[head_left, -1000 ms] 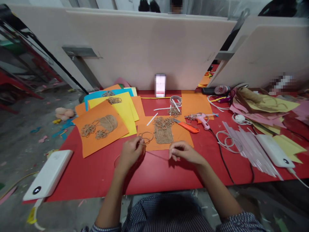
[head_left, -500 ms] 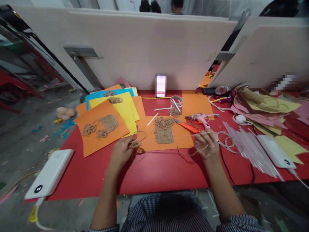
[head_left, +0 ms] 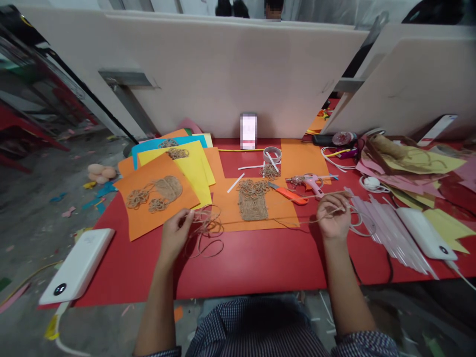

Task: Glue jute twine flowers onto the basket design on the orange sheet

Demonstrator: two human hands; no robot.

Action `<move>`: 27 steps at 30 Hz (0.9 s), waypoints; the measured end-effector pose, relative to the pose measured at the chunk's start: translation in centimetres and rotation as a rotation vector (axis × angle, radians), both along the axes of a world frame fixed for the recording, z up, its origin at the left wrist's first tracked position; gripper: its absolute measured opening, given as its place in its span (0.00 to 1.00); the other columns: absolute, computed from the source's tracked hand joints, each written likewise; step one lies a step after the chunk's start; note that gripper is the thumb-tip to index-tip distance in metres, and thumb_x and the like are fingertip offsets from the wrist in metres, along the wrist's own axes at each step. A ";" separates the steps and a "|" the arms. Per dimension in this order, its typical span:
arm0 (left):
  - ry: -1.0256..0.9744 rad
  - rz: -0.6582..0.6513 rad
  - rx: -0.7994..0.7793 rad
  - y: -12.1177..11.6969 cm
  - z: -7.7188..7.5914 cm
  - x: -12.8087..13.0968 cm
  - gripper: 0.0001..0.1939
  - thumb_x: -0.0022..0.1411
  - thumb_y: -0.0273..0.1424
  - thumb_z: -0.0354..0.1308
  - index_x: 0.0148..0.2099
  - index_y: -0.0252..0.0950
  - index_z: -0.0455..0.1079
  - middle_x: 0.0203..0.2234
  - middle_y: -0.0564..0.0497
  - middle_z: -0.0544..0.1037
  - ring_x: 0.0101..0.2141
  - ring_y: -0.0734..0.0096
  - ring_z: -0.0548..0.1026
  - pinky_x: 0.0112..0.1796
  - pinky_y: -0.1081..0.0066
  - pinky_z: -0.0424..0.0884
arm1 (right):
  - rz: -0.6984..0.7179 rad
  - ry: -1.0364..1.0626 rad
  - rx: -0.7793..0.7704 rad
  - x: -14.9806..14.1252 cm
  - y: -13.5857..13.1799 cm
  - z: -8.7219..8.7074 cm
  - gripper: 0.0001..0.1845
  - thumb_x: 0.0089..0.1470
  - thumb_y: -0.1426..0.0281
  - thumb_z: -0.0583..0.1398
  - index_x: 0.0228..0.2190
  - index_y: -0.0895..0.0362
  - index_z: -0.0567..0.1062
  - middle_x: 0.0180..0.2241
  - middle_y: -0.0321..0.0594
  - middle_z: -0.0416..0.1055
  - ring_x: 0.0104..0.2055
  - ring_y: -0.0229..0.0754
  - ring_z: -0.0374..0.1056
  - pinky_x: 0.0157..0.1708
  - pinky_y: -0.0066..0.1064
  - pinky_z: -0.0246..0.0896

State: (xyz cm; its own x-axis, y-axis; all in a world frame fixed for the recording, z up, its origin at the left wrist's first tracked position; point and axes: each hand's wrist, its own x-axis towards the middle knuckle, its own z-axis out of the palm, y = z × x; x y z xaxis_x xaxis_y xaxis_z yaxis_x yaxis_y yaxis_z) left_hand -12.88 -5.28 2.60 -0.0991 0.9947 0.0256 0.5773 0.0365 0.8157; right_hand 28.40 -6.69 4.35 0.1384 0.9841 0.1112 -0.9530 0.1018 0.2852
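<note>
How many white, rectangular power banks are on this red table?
2. One white, rectangular power bank lies at the red table's left corner; the other is at the right, beside the translucent plastic sticks. More could be hidden under the coloured papers.

My twine [head_left: 210, 226], brown; my sleeves [head_left: 366, 343], dark-and-white check. My table [head_left: 253, 258], plain red. Orange paper [head_left: 225, 203], yellow paper [head_left: 195, 173], blue paper [head_left: 143, 148]; pink glue gun [head_left: 314, 185]; orange-red utility knife [head_left: 293, 196]
</note>
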 end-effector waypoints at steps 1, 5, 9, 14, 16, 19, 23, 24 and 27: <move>0.079 0.070 0.031 0.1 -0.2 -0.4 0.21 0.67 0.48 0.48 0.37 0.35 0.71 0.28 0.50 0.76 0.32 0.66 0.74 0.34 0.71 0.67 | 0.008 0.040 0.011 0.3 0.0 -0.1 0.13 0.61 0.75 0.50 0.31 0.48 0.70 0.22 0.34 0.64 0.23 0.40 0.62 0.25 0.34 0.64; 0.472 0.267 0.090 0.2 -0.6 -2.1 0.19 0.67 0.42 0.48 0.34 0.35 0.72 0.26 0.48 0.74 0.31 0.62 0.70 0.32 0.67 0.63 | -0.118 -0.292 0.040 1.1 0.3 -0.6 0.14 0.63 0.76 0.51 0.31 0.49 0.71 0.23 0.33 0.67 0.24 0.36 0.64 0.25 0.28 0.66; 0.728 0.345 0.128 0.1 0.0 -1.6 0.18 0.66 0.39 0.49 0.43 0.31 0.74 0.44 0.37 0.75 0.47 0.42 0.68 0.39 0.54 0.67 | -0.163 -0.739 0.021 0.1 0.5 -0.7 0.09 0.65 0.72 0.56 0.31 0.51 0.72 0.21 0.30 0.66 0.23 0.30 0.61 0.23 0.18 0.61; 0.427 -0.049 0.354 0.4 2.3 3.9 0.16 0.69 0.34 0.48 0.54 0.34 0.70 0.49 0.41 0.75 0.52 0.53 0.69 0.55 0.52 0.64 | 0.047 -1.314 -0.055 -4.5 0.3 1.2 0.04 0.56 0.72 0.66 0.30 0.56 0.76 0.24 0.34 0.69 0.26 0.33 0.61 0.23 0.24 0.56; 0.213 -0.311 0.348 0.6 3.5 7.0 0.17 0.72 0.35 0.45 0.56 0.37 0.68 0.52 0.43 0.74 0.53 0.59 0.70 0.55 0.58 0.66 | 0.129 -1.858 0.024 -6.5 0.8 2.5 0.11 0.59 0.61 0.62 0.31 0.56 0.76 0.27 0.36 0.71 0.29 0.36 0.64 0.28 0.27 0.59; 0.142 -0.480 0.412 1.0 4.4 10.7 0.19 0.72 0.36 0.45 0.60 0.37 0.65 0.55 0.44 0.72 0.56 0.60 0.67 0.58 0.59 0.62 | 0.064 -2.203 0.244 -8.8 1.9 3.9 0.18 0.62 0.55 0.58 0.30 0.56 0.76 0.28 0.37 0.71 0.31 0.38 0.64 0.32 0.29 0.58; 0.267 -0.516 0.444 2.3 3.5 12.3 0.16 0.73 0.36 0.45 0.48 0.36 0.73 0.43 0.44 0.77 0.47 0.59 0.69 0.52 0.60 0.64 | 0.029 -2.292 0.305 -9.4 3.2 3.8 0.18 0.63 0.56 0.56 0.32 0.56 0.75 0.27 0.35 0.69 0.30 0.37 0.63 0.32 0.29 0.56; 0.299 -0.531 0.440 2.5 3.1 12.2 0.16 0.72 0.36 0.45 0.44 0.36 0.73 0.40 0.44 0.77 0.44 0.60 0.70 0.49 0.60 0.65 | 0.058 -2.299 0.301 -9.2 3.3 3.5 0.18 0.63 0.56 0.55 0.32 0.56 0.75 0.27 0.35 0.69 0.30 0.37 0.63 0.32 0.29 0.56; 0.332 -0.569 0.399 2.9 2.1 11.3 0.17 0.72 0.37 0.46 0.36 0.36 0.72 0.34 0.46 0.75 0.38 0.62 0.70 0.43 0.63 0.66 | 0.134 -2.329 0.283 -8.2 3.4 2.1 0.17 0.63 0.57 0.56 0.31 0.56 0.75 0.27 0.35 0.70 0.30 0.36 0.63 0.31 0.28 0.55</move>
State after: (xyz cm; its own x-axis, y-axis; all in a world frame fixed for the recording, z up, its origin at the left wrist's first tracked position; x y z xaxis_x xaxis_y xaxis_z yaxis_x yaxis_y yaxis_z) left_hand -1.62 -2.37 4.71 0.5003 0.7995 0.3324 0.6359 -0.5999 0.4856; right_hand 20.18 -3.28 6.47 -0.4105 0.9118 0.0112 0.4237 0.2016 -0.8831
